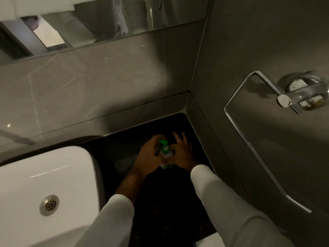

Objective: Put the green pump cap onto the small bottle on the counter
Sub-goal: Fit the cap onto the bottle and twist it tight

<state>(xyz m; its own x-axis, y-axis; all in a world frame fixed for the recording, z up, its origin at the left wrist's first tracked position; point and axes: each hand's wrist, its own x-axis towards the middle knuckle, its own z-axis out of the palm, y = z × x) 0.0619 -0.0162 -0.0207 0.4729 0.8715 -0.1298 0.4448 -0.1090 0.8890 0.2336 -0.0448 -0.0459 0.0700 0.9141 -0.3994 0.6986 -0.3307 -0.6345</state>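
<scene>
A small clear bottle (166,160) with a green-and-white label stands on the dark counter (124,157) near the corner of the walls. The green pump cap (164,146) sits at the bottle's neck, its nozzle pointing up and left. My left hand (149,157) wraps the bottle and cap from the left. From the right, my right hand (183,152) touches the bottle near its neck with thumb and palm, while its other fingers are spread upward. Most of the bottle's body is hidden by both hands.
A white basin (53,175) with a metal drain (49,205) lies to the left of the counter. A chrome towel bar (258,139) and its wall mount (300,93) project from the right wall. A mirror (89,24) runs along the back wall.
</scene>
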